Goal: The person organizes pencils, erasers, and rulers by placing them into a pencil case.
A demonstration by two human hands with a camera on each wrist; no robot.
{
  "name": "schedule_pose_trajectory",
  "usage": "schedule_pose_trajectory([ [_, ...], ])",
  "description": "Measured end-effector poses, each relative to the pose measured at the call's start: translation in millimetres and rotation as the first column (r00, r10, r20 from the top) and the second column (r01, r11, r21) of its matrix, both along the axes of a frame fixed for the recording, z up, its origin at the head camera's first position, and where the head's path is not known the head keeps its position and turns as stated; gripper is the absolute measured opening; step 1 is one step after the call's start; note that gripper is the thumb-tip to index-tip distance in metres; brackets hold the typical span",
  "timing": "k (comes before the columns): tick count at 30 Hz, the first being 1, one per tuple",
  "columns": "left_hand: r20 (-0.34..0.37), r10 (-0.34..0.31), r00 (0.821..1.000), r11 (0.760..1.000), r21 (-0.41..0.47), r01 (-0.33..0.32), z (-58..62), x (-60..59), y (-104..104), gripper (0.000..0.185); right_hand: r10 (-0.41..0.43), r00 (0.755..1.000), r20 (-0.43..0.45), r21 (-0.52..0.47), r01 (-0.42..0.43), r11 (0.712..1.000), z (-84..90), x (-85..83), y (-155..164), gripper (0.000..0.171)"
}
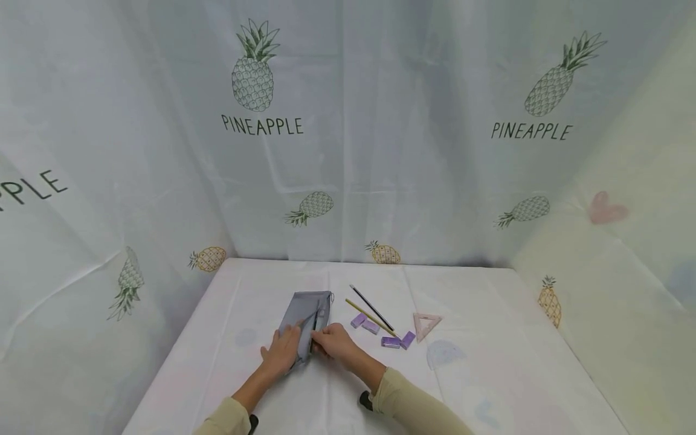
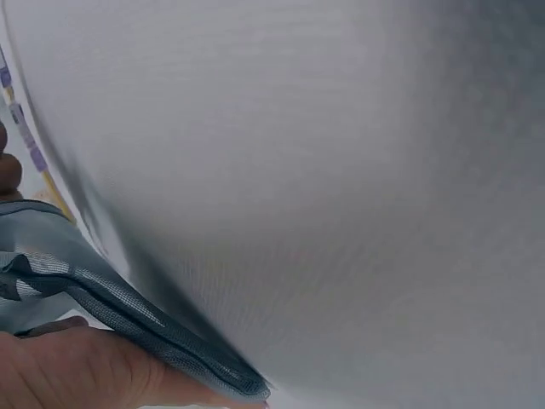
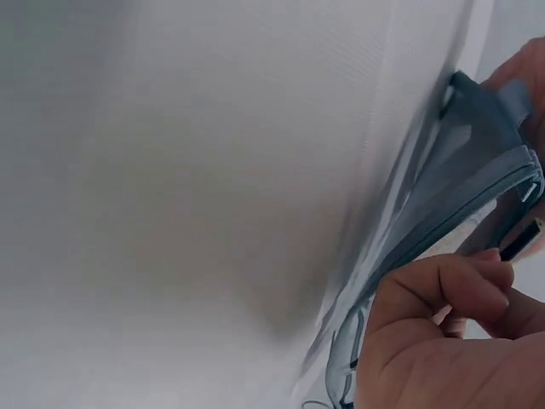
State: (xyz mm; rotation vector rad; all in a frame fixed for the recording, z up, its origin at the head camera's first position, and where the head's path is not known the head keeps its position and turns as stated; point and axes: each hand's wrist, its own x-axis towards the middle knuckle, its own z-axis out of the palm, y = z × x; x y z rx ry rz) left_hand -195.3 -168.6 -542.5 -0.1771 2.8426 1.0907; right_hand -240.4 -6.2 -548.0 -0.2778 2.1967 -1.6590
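Note:
A grey-blue mesh zip pouch (image 1: 300, 307) lies on the table, its zipped side gaping toward the right hand. My left hand (image 1: 283, 349) grips the pouch near its front end; in the left wrist view the hand (image 2: 94, 371) is at the pouch's edge (image 2: 170, 336). My right hand (image 1: 336, 342) is at the opening, thumb and fingers pinching a dark pencil (image 3: 521, 242), partly hidden by the fingers and mesh. The zipper edge (image 3: 460, 209) runs just beyond those fingers in the right wrist view.
Right of the pouch lie a dark pencil (image 1: 371, 307) and a yellow pencil (image 1: 370, 315). Several purple-wrapped erasers (image 1: 390, 342) are scattered near them. Farther right is a pink triangular set square (image 1: 426, 325). A printed white cloth (image 1: 250, 338) covers the table; curtains (image 1: 380, 157) hang around it.

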Motion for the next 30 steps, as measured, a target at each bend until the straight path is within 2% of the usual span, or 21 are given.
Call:
schedule_pose_trajectory([
  [6,0.006,-0.01,1.0,0.998,0.061,0.01,-0.6,-1.1,-0.2,0.064,-0.033,0.998,-0.062,0.103,0.04,0.994,0.8,-3.4,-15.4,0.043],
  [11,-0.012,0.009,1.0,0.999,0.046,-0.009,-4.3,-0.6,1.0,0.066,-0.052,0.996,-0.066,0.17,0.063,0.983,6.4,-1.3,-25.5,0.044],
  [16,-0.112,0.035,0.993,0.998,0.053,-0.03,-9.0,0.4,1.1,0.06,-0.021,0.997,-0.073,0.181,0.034,0.983,11.6,-2.4,-33.3,0.042],
  [20,-0.214,0.044,0.976,0.999,0.025,-0.04,-12.5,1.8,2.1,0.055,-0.02,0.994,-0.109,0.222,0.044,0.974,9.5,-3.5,-36.5,0.037],
  [25,-0.242,0.069,0.968,0.997,-0.029,-0.078,-14.1,5.9,5.2,0.051,0.044,0.985,-0.167,0.316,0.011,0.949,1.2,-4.0,-38.6,0.043],
  [27,-0.237,0.063,0.97,0.997,-0.034,-0.074,-12.8,6.8,6.3,0.051,0.07,0.977,-0.2,0.31,-0.005,0.951,-1.7,-4.7,-39.3,0.04],
  [30,-0.234,0.038,0.971,0.999,-0.02,-0.044,-8.2,5.3,6.8,0.051,0.115,0.954,-0.278,0.291,-0.031,0.956,-3.4,-6.8,-38.8,0.029],
])
